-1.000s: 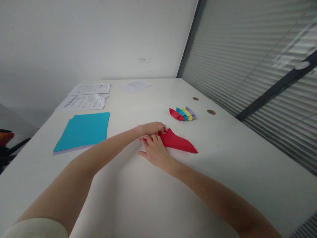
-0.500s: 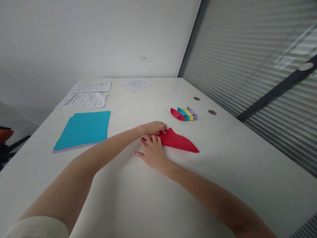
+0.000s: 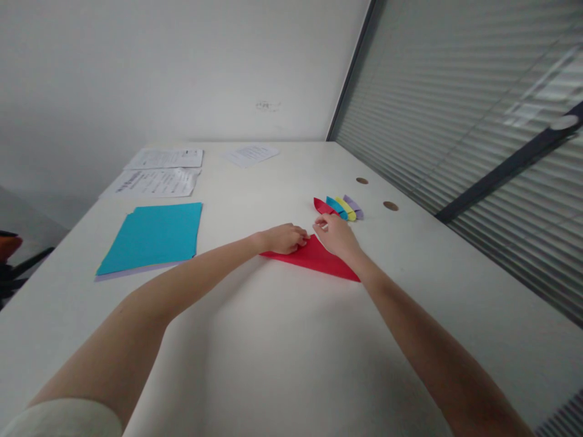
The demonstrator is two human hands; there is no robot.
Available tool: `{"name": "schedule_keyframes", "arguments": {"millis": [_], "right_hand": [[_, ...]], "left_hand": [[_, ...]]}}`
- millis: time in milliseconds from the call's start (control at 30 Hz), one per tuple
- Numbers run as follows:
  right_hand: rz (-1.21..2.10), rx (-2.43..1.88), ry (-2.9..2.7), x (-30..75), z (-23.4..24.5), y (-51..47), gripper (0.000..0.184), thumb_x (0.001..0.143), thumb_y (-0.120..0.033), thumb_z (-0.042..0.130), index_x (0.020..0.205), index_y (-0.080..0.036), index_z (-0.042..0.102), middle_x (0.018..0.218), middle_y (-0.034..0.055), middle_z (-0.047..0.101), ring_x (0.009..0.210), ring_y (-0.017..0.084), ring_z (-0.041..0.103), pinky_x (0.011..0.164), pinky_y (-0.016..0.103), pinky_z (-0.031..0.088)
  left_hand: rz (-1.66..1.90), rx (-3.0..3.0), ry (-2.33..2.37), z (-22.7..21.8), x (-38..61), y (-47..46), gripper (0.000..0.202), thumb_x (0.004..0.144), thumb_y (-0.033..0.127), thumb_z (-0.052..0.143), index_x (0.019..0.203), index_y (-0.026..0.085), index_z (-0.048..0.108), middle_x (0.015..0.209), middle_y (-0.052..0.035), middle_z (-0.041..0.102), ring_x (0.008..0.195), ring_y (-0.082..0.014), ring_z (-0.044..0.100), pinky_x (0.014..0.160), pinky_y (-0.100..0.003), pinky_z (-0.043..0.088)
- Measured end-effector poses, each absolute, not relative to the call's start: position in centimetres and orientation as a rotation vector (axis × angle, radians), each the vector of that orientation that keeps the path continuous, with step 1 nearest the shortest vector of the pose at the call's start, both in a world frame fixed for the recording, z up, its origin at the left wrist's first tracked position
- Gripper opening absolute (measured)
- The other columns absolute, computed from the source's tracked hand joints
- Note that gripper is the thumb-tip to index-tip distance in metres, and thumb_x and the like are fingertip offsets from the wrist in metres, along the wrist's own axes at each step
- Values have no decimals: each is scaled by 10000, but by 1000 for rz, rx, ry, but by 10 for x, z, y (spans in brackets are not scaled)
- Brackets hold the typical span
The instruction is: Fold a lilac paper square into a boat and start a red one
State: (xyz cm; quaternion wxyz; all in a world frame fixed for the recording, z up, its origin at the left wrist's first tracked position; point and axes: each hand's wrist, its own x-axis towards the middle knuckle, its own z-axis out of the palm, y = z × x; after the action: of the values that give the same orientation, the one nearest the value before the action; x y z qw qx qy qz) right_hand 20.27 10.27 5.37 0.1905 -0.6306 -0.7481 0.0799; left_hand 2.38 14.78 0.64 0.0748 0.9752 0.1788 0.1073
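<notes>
Head view, both forearms stretched forward over the white table (image 3: pixel 273 364).

Pose: left hand (image 3: pixel 282 238) lies knuckles up, fingers curled in, with the fingertips bearing on the left end of the red paper (image 3: pixel 314 260). Whether the fingers pinch a layer or only press it down cannot be made out. Right hand (image 3: pixel 336 235) lies palm down over the far corner of the same sheet, wrist crossing its right half. Thumb and forefinger are drawn close together at the far tip, but a grip on the paper cannot be confirmed there.

Change against the earlier frames: the right hand was on the near left side of the sheet, fingers spread flat beside the left hand. It has since gone over to the far right side. The left hand has stayed put. The sheet then showed a raised, curved flap; it now reads as a flat triangle.

Position of the sheet: flat on the table, mid-field, between and under both hands, long point running right and toward the viewer. Just beyond the right fingertips sits a row of small folded pieces (image 3: pixel 337 208), red, blue, yellow and purple, overlapping. Well apart to the left lies a blue paper stack (image 3: pixel 152 237), with printed sheets (image 3: pixel 152 182) behind it.
</notes>
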Motion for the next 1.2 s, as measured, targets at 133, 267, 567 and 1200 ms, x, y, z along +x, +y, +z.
{"name": "schedule_keyframes", "arguments": {"millis": [133, 267, 567, 1200], "right_hand": [[461, -2084, -2195, 223, 44, 134, 300, 806, -289, 701, 1030, -89, 701, 1061, 170, 720, 975, 247, 672, 834, 306, 485], [510, -2087, -2191, 214, 34, 142, 350, 736, -289, 763, 1024, -97, 718, 1026, 153, 740, 915, 225, 695, 770, 266, 498], [671, -2002, -2172, 212, 33, 151, 142, 671, -187, 784, 801, -138, 753, 765, 48, 756, 693, 157, 668, 607, 206, 470], [837, -1593, -2064, 212, 50, 135, 56, 719, -97, 685, 746, -147, 684, 693, 22, 695, 672, 130, 632, 654, 235, 487]], "left_hand": [[236, 3035, 472, 12, 24, 147, 254, 897, 123, 486, 930, 162, 735, 1205, -133, 663, 1085, -232, 623, 941, -344, 452], [222, 3054, 475, 14, 24, 146, 262, 905, 134, 482, 938, 152, 741, 1196, -145, 663, 1063, -239, 630, 920, -351, 461], [167, 3080, 596, 19, 22, 138, 266, 904, 160, 492, 996, 167, 742, 1335, -153, 556, 1053, -248, 619, 917, -378, 456], [711, 2371, 1031, 26, 6, 121, 346, 819, 98, 540, 1135, 148, 668, 1165, -112, 678, 932, -163, 685, 875, -292, 520]]}}
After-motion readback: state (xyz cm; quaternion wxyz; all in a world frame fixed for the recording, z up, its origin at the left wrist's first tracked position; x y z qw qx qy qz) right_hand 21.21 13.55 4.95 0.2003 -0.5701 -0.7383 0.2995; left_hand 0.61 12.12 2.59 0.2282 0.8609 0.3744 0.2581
